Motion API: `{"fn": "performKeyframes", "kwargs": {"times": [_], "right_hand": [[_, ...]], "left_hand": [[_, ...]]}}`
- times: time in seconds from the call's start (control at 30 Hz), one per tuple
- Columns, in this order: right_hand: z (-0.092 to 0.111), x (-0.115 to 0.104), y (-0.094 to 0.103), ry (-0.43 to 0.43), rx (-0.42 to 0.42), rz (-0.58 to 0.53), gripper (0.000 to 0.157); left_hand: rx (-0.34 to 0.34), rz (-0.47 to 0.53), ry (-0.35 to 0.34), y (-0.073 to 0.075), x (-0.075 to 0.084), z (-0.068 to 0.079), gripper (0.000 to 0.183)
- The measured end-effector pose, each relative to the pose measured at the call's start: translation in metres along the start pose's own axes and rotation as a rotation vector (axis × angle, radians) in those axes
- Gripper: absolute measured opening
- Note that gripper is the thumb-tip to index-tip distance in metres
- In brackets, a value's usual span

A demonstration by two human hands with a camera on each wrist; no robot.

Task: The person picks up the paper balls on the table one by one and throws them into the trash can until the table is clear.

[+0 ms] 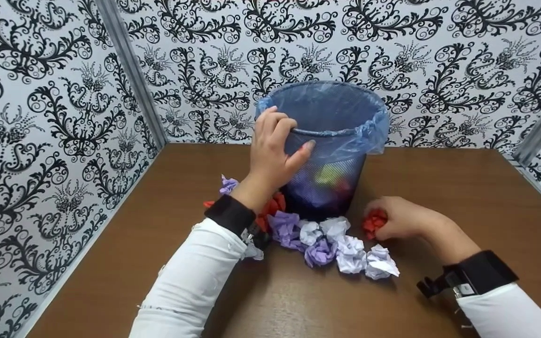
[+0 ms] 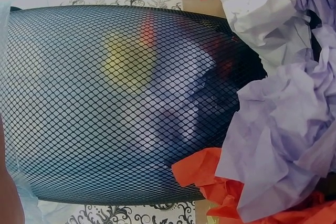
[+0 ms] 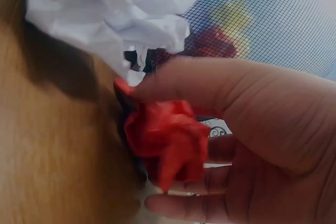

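Observation:
A black mesh waste bin (image 1: pixel 301 180) with a blue plastic liner (image 1: pixel 373 129) over its rim stands upright on the table. My left hand (image 1: pixel 273 143) grips the near left part of that rim, its fingers over the edge and the thumb on the outside. To the right of the bin, low at the tabletop, my right hand (image 1: pixel 404 217) holds a crumpled red paper ball (image 3: pixel 170 142) between thumb and fingers. Yellow, red and purple crumpled paper (image 2: pixel 128 64) shows through the mesh, inside the bin.
White paper balls (image 1: pixel 351 254) and purple ones (image 1: pixel 285 230) lie in a cluster before the bin. More red paper (image 1: pixel 275 206) and a purple piece (image 1: pixel 228 184) are partly hidden by my left arm. Patterned wall panels (image 1: pixel 204 75) rise behind and beside the brown table (image 1: pixel 181 188).

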State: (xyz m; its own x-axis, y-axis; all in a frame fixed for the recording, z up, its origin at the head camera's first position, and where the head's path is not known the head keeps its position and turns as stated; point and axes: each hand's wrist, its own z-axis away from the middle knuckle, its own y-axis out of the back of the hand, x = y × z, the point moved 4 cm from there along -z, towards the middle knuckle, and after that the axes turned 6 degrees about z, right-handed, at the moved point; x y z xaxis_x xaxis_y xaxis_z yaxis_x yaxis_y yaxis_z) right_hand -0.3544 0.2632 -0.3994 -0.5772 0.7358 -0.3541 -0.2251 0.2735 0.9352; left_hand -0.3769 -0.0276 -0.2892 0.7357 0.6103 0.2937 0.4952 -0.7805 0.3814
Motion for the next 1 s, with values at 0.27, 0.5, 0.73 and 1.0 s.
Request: {"fn": "performKeyframes", "kwargs": {"times": [0.27, 0.5, 0.73, 1.0], "right_hand": [[0.002, -0.002, 0.003, -0.045, -0.002, -0.024, 0.029], [0.004, -0.005, 0.006, -0.063, 0.002, -0.030, 0.029], [0.006, -0.011, 0.012, -0.048, 0.031, -0.021, 0.029], [0.015, -0.026, 0.028, -0.014, 0.061, -0.006, 0.032]], "left_hand": [[-0.014, -0.009, 0.013, -0.001, 0.000, 0.000, 0.047], [-0.019, -0.007, 0.019, -0.001, 0.000, -0.001, 0.046], [-0.022, -0.011, 0.023, -0.001, 0.000, -0.001, 0.046], [0.008, -0.009, -0.005, 0.000, 0.000, 0.000, 0.046]]}}
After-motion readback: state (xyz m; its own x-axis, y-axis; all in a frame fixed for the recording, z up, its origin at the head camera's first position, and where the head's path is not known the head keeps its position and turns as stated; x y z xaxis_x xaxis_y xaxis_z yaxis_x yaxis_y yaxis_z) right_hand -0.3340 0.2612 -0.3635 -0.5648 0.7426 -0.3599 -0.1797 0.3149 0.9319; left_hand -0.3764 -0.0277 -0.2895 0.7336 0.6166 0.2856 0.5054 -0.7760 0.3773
